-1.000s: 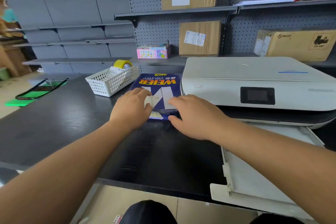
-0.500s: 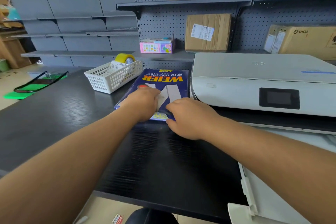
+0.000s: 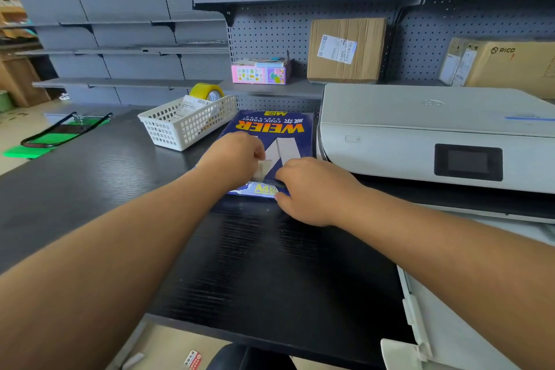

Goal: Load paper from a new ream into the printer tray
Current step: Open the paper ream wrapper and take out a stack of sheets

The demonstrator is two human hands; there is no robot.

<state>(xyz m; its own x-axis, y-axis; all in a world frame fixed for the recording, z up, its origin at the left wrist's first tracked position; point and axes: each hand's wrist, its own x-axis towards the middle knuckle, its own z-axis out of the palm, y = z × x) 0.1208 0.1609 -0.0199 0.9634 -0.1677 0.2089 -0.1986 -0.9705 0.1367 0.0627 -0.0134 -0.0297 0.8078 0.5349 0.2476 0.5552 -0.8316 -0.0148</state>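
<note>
The left hand (image 3: 232, 156) has curled into a pinch on the wrapper of the dark blue paper ream (image 3: 270, 141); a second ago it lay flatter. The right hand (image 3: 312, 189) grips the near end. Opening looks begun. The ream lies under both hands on the black tabletop (image 3: 255, 264), left of the white printer (image 3: 420, 135).

The ream (image 3: 270, 132) lies flat on the table (image 3: 90, 183), just left of the printer (image 3: 420, 135) and right of the basket (image 3: 189, 123), which holds a tape roll (image 3: 207, 91). Both hands rest on the ream's near end: left hand (image 3: 234, 159), right hand (image 3: 312, 189). The printer tray (image 3: 444, 324) juts out before the printer. 2 boxes (image 3: 345, 51) stand on the shelf (image 3: 270, 88) behind.
</note>
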